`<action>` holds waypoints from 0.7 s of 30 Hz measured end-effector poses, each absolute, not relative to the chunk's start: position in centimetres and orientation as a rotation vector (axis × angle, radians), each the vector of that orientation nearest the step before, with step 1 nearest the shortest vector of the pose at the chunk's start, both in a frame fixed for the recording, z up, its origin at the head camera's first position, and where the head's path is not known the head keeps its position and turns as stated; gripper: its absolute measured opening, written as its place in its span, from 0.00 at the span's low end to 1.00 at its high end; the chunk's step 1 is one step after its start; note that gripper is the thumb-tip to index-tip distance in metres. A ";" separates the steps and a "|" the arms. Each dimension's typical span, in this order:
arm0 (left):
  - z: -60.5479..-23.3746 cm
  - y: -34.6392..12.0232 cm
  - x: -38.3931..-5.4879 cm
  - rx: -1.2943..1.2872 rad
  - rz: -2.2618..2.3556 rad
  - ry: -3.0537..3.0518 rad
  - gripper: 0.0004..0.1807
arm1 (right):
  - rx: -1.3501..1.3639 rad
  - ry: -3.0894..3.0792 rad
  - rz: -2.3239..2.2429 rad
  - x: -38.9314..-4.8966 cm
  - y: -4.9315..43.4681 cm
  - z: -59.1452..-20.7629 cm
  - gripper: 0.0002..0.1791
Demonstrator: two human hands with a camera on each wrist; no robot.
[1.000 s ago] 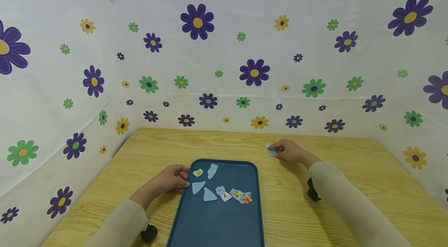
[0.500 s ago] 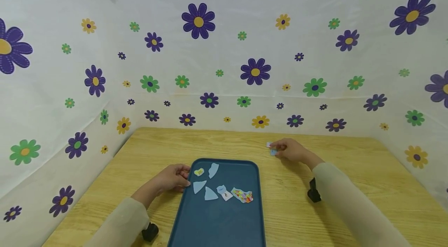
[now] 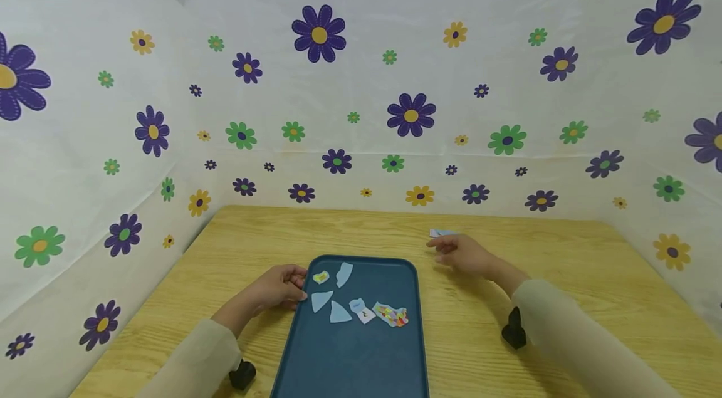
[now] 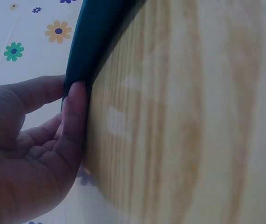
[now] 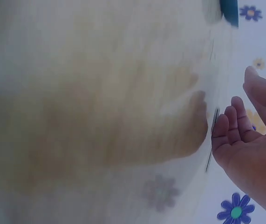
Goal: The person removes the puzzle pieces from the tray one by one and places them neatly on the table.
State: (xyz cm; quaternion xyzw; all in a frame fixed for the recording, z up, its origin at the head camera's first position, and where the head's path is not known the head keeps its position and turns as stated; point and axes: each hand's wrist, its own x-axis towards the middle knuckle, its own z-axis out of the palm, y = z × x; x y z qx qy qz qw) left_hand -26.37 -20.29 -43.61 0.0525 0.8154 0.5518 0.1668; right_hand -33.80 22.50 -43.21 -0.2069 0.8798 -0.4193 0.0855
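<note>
Gripping the left rim of the dark blue tray [image 3: 352, 360] with my left hand [image 3: 277, 288], I have my right hand [image 3: 465, 254] loosely bent and holding nothing, just beside a blue-and-white paper scrap [image 3: 442, 233] on the far part of the wooden tabletop [image 3: 536, 241], partly hidden by that hand; a careless sweep might push the scrap further off, and a tug at the rim could shuffle the loose paper cutouts [image 3: 321, 301]; two look near-triangular and plain, the multicoloured piece [image 3: 390, 315] ragged-edged; the tray seems smooth, round-cornered; streaky grain lies beneath.
</note>
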 end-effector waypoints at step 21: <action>-43.6 -20.3 -26.3 0.159 1.566 2.330 0.26 | -0.775 2.356 -1.451 -26.5 17.6 -41.3 0.22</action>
